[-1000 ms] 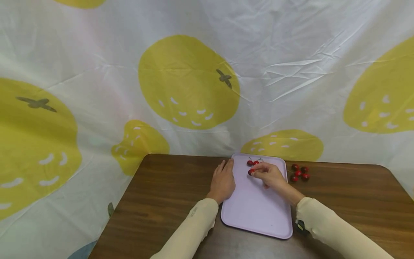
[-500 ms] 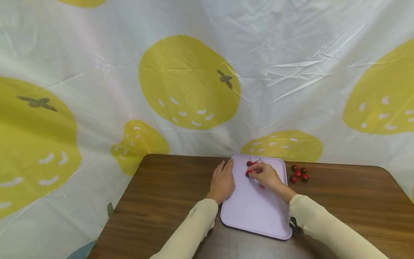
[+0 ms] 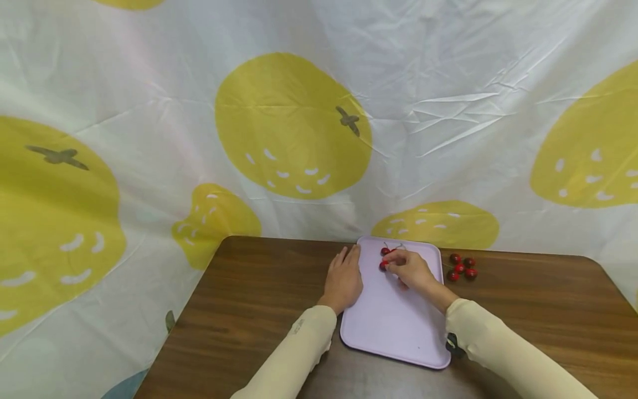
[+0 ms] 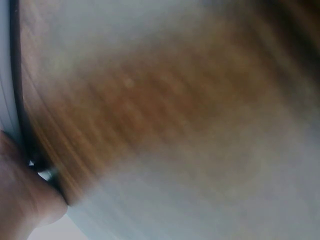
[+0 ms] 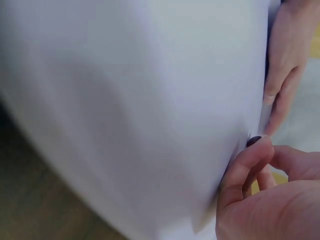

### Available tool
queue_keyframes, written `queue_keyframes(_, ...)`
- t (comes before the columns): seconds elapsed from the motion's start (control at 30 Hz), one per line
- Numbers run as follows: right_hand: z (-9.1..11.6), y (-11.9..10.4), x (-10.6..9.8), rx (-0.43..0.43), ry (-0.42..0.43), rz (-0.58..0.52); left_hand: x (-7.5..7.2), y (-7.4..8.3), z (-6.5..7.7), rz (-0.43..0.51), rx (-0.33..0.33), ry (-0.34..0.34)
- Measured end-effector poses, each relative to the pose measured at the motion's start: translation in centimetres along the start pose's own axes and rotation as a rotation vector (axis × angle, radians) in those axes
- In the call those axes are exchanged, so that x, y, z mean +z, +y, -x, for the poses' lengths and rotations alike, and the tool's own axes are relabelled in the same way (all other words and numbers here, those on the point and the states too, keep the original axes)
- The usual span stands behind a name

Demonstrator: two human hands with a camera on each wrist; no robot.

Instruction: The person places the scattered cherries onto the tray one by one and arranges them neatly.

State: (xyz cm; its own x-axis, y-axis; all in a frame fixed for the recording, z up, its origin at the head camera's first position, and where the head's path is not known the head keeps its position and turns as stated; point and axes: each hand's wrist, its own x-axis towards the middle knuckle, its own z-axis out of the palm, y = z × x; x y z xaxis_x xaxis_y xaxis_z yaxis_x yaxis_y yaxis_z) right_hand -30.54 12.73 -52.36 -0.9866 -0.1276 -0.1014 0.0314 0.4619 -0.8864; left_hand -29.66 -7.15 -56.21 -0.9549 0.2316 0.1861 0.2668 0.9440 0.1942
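A pale purple tray (image 3: 394, 327) lies on the wooden table. My left hand (image 3: 343, 281) rests along the tray's left edge with its fingers extended. Over the upper part of the tray, my right hand (image 3: 412, 272) pinches a dark red cherry (image 3: 383, 266) between thumb and fingers. Just behind that hand sits another cherry (image 3: 385, 251) with thin stems, partly covered by the fingers. In the right wrist view the held cherry (image 5: 254, 140) shows as a dark bit at the fingertips. The left wrist view is mostly blurred, with part of the left hand (image 4: 27, 200) at its lower left.
Several red cherries (image 3: 459, 268) lie in a cluster on the table (image 3: 538, 310), right of the tray. A white curtain (image 3: 438, 149) with yellow fruit prints hangs directly behind the table's back edge. A dark object is strapped at the right wrist.
My right hand has shifted slightly left over the tray, holding the cherry, then stays almost still. The left hand has not moved.
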Motion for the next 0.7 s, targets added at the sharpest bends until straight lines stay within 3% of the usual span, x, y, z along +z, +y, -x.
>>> queue_keyframes(0.33, 0.9, -0.3, -0.3, -0.008, -0.017, -0.046, 0.0, 0.0, 0.1, 0.018, -0.003, 0.003)
queue_keyframes(0.53, 2.3, -0.2, -2.1, 0.001, -0.063, -0.137, -0.1, 0.0, 0.2, 0.018, 0.001, 0.003)
queue_keyframes(0.7, 3.6, 0.3, -3.9, 0.033, -0.061, -0.125, -0.1, 0.0, 0.1, 0.006, -0.002, -0.001)
